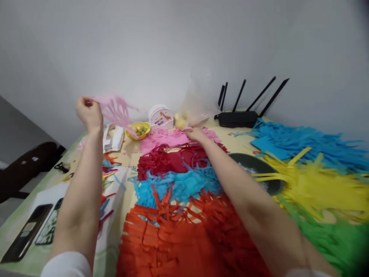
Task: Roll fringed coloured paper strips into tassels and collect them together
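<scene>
Landmark: the yellow bowl (pixel 140 137). Your left hand (pixel 90 115) is raised to the left of the bowl, its fingers curled closed on one end of a pink fringed sheet (pixel 111 107). The sheet spreads rightward, its strips trailing in front of the bowl as seen; whether they touch it cannot be told. Your right hand (pixel 193 134) reaches to the right of the bowl, at the pink fringe pile (pixel 161 140); blur hides how far its fingers are open and whether they have hold of anything.

Likely faults: the trailing strips could snag on the bowl and tip it if your left hand were drawn sharply away; a hard pull on so thin a sheet could tear it near your pinch. Right of the bowl, past the white tub (pixel 157 122), a clear plastic bag (pixel 198 102) stands close to your right hand, which could knock it. Your right forearm passes over the blue fringe (pixel 178 186), nearer you than the bowl; lowered, it could drag those strips into a tangle.
</scene>
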Available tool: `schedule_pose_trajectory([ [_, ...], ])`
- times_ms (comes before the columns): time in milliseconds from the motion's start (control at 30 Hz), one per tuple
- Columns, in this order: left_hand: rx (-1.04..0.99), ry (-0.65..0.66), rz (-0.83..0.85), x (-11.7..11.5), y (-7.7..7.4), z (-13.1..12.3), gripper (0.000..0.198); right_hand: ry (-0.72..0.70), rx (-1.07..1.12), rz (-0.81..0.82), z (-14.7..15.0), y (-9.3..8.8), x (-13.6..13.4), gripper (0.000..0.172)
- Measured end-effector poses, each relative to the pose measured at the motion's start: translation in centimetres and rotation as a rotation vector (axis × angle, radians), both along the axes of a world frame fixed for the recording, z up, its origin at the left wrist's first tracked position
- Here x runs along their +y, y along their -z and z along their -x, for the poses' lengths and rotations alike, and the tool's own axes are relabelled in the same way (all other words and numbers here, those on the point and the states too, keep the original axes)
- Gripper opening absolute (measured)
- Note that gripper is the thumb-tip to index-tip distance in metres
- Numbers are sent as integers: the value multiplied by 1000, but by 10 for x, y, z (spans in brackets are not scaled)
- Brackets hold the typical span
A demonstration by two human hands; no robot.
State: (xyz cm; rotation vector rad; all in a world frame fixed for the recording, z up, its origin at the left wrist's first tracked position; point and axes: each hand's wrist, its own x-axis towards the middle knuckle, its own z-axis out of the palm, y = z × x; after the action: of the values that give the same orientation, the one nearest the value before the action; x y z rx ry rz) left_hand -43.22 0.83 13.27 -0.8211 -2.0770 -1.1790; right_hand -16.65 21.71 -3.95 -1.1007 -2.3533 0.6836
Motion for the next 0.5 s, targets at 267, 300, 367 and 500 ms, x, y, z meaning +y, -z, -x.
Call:
schedule_pose_trajectory([
  [267,203,231,649,-114,46,-125,16,-188,351,-393,-45,-64,-185,36],
  [300,225,268,744,-124,54,-142,18,-279,428,-473,-49,-63,-209,42],
  [367,253,384,856,-143,68,-169,19,-379,464,-545,-56,-58,-244,51],
  [500,171,648,822,-174,84,-196,22,-421,244,-351,-84,-54,-263,36],
])
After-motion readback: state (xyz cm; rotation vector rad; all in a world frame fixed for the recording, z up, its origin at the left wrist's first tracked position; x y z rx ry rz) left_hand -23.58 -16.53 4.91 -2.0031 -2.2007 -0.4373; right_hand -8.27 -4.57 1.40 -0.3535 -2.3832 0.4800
